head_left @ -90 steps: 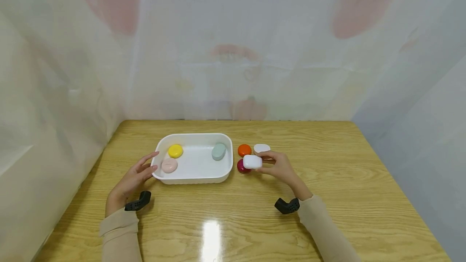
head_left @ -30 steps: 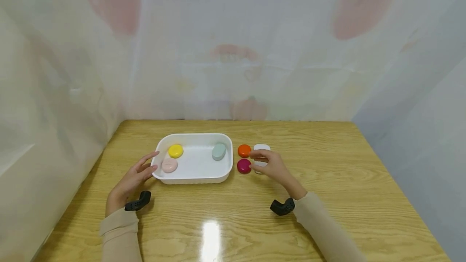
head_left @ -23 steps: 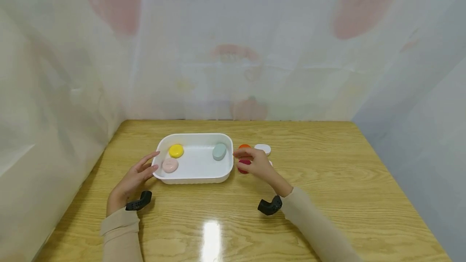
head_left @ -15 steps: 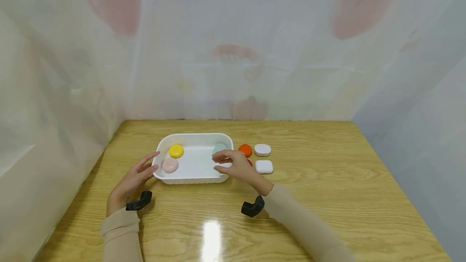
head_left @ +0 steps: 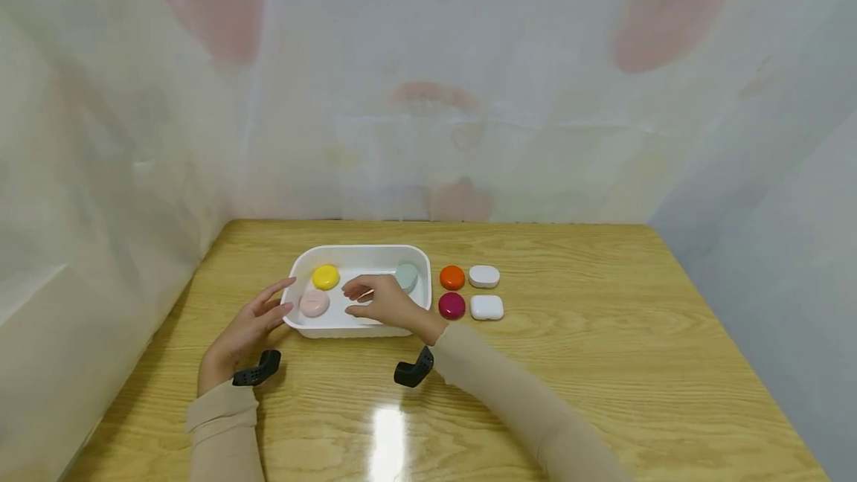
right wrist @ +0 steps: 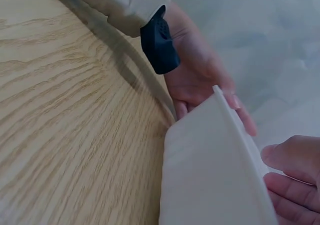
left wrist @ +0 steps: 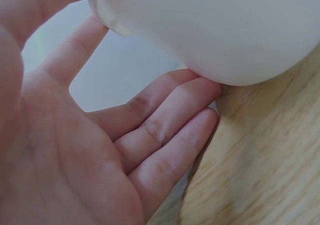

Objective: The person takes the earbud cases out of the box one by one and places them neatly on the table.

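On the wooden table: a white tray lay left of centre, its long side toward the person.
Left hand: thumb and index finger were spread apart, their tips on the tray's left rim; the other three fingers lay together, bent, by its outer wall.
Right hand: it was over the tray's middle, thumb and fingertips apart; whether it touched the tray floor could not be told.
Inside the tray: at the left end, a yellow disc sat just behind a pale pink piece; at the right, the hand partly hid a pale green piece.
Right of the tray: an orange disc lay behind a crimson disc, beside an oval white piece and a squarer white piece.
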A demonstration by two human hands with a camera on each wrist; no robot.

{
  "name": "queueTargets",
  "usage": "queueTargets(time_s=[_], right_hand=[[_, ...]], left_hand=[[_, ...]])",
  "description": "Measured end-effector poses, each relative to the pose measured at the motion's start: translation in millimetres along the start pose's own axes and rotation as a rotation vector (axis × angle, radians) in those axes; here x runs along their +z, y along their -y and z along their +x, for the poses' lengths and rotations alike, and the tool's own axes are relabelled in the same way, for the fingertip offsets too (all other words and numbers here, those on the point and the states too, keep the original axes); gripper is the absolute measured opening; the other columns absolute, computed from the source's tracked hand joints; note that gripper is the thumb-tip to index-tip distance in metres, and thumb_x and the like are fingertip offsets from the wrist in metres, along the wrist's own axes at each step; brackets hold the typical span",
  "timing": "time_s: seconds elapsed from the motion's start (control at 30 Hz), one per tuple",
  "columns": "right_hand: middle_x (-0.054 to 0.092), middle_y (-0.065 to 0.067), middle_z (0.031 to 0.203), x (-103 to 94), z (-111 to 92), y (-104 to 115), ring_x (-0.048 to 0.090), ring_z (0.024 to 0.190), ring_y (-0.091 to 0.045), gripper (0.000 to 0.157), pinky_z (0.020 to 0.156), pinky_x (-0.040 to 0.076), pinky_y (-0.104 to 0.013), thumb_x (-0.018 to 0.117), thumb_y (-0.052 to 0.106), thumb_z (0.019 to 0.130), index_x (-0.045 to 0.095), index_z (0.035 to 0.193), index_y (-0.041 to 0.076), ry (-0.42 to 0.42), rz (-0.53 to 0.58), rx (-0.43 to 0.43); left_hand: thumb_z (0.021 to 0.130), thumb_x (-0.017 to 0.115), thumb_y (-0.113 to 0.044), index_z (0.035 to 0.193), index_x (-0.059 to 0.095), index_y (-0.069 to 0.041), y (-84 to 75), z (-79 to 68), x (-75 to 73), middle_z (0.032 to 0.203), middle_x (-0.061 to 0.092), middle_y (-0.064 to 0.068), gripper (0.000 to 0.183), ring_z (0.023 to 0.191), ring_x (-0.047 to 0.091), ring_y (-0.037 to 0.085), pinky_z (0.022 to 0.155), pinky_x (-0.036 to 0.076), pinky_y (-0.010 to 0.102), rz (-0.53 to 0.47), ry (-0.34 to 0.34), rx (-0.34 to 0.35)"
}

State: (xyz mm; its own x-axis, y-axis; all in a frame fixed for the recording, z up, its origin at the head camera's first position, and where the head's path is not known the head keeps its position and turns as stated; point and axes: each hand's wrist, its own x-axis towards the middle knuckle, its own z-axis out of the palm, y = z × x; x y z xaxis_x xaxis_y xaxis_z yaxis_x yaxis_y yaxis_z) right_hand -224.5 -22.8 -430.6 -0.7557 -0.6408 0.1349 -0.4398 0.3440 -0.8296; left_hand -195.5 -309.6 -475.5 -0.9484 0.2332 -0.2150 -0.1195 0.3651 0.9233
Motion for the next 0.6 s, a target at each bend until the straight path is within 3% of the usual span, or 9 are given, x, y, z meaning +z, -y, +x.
queueTargets(time_s=[0.27, 0.43, 0.6], right_hand=[[0.068, -0.020, 0.118, 22.0, 26, 3, 0.065, 0.110, -0.030, 0.038, 0.093, 0.054, -0.032, 0.073, 0.005, 0.083, 0.063, 0.118, -0.006, 0.021, 0.016, 0.079], [0.069, -0.010, 0.120, 33.6, 43, 1, 0.065, 0.110, -0.020, 0.041, 0.091, 0.052, -0.020, 0.076, 0.016, 0.083, 0.065, 0.121, 0.003, 0.007, -0.145, 0.168], [0.070, -0.006, 0.121, 41.5, 57, 2, 0.064, 0.112, -0.017, 0.045, 0.094, 0.049, -0.019, 0.078, 0.020, 0.081, 0.066, 0.122, 0.005, 0.008, -0.246, 0.201]], left_hand=[[0.101, 0.048, -0.036, 0.154, 0.022, -0.021, 0.1, 2.0, 2.6, 0.152, 0.029, 0.031, 0.061, 0.105, 0.048, -0.015, 0.088, 0.042, 0.007, -0.025, 0.011, 0.019], [0.102, 0.047, -0.033, 0.154, 0.021, -0.019, 0.6, 2.7, 3.0, 0.150, 0.032, 0.032, 0.060, 0.105, 0.051, -0.014, 0.089, 0.042, 0.006, -0.029, 0.015, 0.028], [0.102, 0.046, -0.031, 0.154, 0.022, -0.018, 1.9, 2.1, 4.1, 0.148, 0.034, 0.033, 0.059, 0.105, 0.052, -0.013, 0.088, 0.043, 0.007, -0.042, 0.007, 0.054]])
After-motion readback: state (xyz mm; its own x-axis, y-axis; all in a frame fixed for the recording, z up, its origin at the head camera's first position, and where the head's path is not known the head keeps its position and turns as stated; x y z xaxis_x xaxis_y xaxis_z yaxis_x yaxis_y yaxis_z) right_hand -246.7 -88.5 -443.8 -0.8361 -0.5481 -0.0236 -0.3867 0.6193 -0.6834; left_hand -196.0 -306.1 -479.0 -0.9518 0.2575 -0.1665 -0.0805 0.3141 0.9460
